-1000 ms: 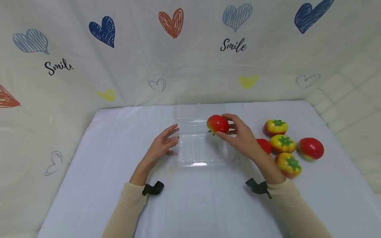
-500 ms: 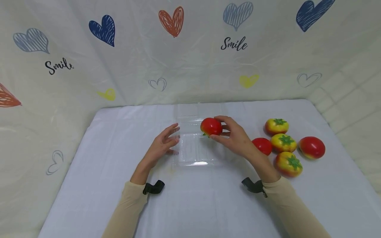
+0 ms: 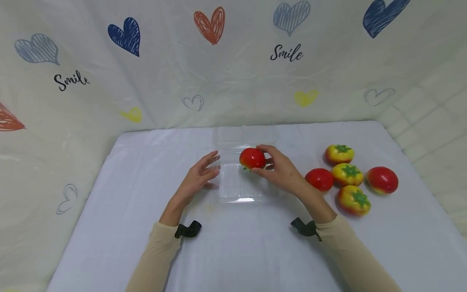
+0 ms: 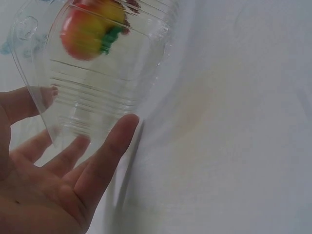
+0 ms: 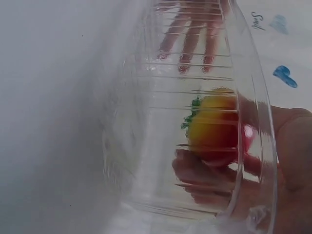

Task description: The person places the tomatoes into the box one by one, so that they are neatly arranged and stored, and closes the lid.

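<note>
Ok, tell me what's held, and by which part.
The right hand holds a red-yellow fruit by its rounded sides. The left hand, spread beside the clear container, appears to hold nothing.

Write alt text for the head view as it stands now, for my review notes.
A person's right hand holds a red tomato-like fruit over or inside a clear plastic container, with the left hand at its left edge. Five red-and-yellow fruits lie to the right on a white-covered table.
</note>
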`<action>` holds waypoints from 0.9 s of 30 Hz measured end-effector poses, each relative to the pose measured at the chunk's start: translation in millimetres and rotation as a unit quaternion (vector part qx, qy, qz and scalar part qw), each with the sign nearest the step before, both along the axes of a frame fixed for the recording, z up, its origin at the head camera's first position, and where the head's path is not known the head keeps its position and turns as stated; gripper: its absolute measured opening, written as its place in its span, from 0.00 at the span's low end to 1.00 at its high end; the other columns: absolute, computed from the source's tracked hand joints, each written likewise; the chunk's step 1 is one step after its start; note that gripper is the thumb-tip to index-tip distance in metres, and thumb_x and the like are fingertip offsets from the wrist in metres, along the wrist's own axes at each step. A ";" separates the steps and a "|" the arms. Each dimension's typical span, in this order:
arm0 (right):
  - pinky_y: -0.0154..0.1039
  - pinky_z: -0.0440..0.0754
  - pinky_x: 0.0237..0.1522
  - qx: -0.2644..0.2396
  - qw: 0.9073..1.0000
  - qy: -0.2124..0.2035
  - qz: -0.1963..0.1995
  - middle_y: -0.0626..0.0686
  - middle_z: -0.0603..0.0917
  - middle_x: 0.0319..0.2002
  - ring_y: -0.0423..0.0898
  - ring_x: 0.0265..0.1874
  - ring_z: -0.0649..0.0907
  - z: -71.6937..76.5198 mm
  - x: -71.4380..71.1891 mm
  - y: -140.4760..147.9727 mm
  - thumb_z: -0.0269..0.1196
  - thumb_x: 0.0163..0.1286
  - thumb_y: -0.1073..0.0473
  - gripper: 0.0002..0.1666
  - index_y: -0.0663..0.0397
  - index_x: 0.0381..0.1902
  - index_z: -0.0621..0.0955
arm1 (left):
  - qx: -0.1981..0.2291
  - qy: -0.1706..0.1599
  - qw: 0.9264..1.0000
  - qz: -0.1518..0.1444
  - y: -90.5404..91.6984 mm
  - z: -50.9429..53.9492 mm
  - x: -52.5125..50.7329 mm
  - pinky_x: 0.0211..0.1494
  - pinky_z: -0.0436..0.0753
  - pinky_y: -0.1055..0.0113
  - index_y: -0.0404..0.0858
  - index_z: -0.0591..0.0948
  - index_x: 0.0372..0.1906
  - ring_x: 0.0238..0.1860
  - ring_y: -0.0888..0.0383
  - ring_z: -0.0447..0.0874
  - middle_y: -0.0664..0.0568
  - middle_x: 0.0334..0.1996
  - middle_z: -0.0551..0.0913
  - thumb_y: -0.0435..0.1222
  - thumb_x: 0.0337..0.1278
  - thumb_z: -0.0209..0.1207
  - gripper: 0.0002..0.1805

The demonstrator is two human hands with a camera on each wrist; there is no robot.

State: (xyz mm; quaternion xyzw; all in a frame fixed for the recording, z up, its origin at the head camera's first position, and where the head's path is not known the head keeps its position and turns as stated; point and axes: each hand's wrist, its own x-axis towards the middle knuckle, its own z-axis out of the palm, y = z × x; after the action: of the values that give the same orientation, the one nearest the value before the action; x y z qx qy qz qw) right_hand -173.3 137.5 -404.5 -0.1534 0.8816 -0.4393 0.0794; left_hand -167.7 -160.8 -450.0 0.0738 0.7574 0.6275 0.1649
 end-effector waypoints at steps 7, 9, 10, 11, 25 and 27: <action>0.54 0.88 0.59 -0.003 1.000 -0.014 0.006 0.56 0.72 0.73 0.57 0.61 0.82 -2.8 -0.4 -5.2 0.74 0.65 0.58 0.47 0.50 0.77 0.64 | -0.003 0.003 1.000 0.002 -1.2 0.6 1.1 0.51 0.92 0.57 0.55 0.60 0.82 0.78 0.44 0.69 0.52 0.81 0.64 0.39 0.75 0.59 0.37; 0.54 0.88 0.59 -0.003 1.000 -0.013 0.011 0.56 0.72 0.73 0.57 0.62 0.82 -4.1 -0.8 -5.8 0.74 0.66 0.58 0.46 0.50 0.77 0.65 | -0.003 0.004 1.000 0.003 -1.4 -0.3 1.0 0.51 0.92 0.58 0.55 0.60 0.82 0.78 0.44 0.69 0.52 0.81 0.64 0.39 0.75 0.59 0.37; 0.54 0.88 0.60 -0.002 1.000 -0.012 0.014 0.57 0.72 0.72 0.57 0.62 0.82 -4.8 -1.0 -6.1 0.74 0.66 0.58 0.46 0.50 0.77 0.65 | -0.002 0.003 1.000 0.003 -1.4 -0.7 1.0 0.51 0.92 0.58 0.55 0.60 0.82 0.78 0.44 0.69 0.52 0.81 0.64 0.39 0.75 0.59 0.37; 0.54 0.88 0.60 0.000 1.000 -0.011 0.017 0.57 0.72 0.72 0.58 0.62 0.82 -5.4 -1.3 -6.5 0.73 0.66 0.58 0.45 0.50 0.76 0.66 | 0.000 0.002 1.000 0.003 -1.4 -1.3 0.9 0.52 0.92 0.58 0.55 0.60 0.82 0.78 0.44 0.69 0.52 0.81 0.64 0.38 0.75 0.59 0.37; 0.52 0.89 0.56 0.034 0.999 -0.005 0.033 0.60 0.76 0.61 0.58 0.59 0.83 -10.5 -6.7 -16.6 0.75 0.64 0.56 0.44 0.48 0.75 0.70 | 0.008 -0.002 1.000 0.000 -2.3 -3.5 -0.7 0.51 0.92 0.56 0.56 0.61 0.82 0.78 0.46 0.69 0.55 0.80 0.65 0.39 0.74 0.61 0.38; 0.52 0.89 0.56 0.042 0.999 -0.007 0.034 0.60 0.76 0.61 0.58 0.58 0.83 -10.1 -6.4 -18.6 0.75 0.65 0.56 0.44 0.48 0.76 0.70 | 0.007 -0.003 1.000 0.001 -2.7 -3.4 -0.4 0.51 0.92 0.56 0.56 0.61 0.82 0.78 0.46 0.69 0.55 0.80 0.65 0.40 0.74 0.61 0.38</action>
State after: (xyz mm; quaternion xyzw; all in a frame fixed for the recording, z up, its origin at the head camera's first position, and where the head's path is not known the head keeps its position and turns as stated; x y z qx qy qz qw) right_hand -179.6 118.9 -414.5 -0.1771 0.8929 -0.3999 0.1068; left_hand -168.1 -163.6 -453.3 0.0729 0.7525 0.6332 0.1660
